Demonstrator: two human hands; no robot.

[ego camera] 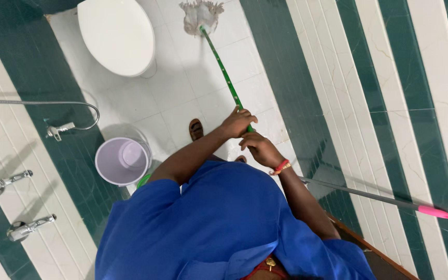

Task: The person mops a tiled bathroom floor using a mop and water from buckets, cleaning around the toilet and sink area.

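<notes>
Green mop handle (224, 72) runs forward from left hand (238, 122) and right hand (259, 149).

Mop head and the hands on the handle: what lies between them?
In the head view, only the green handle runs from the mop head to the left hand and right hand, over bare white floor tiles.

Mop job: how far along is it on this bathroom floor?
In hand: both hands, left hand and right hand, grip the green mop handle; its white string head sits on the white tiled floor beside the white toilet. Cleaned versus remaining tiles cannot be told apart.
</notes>
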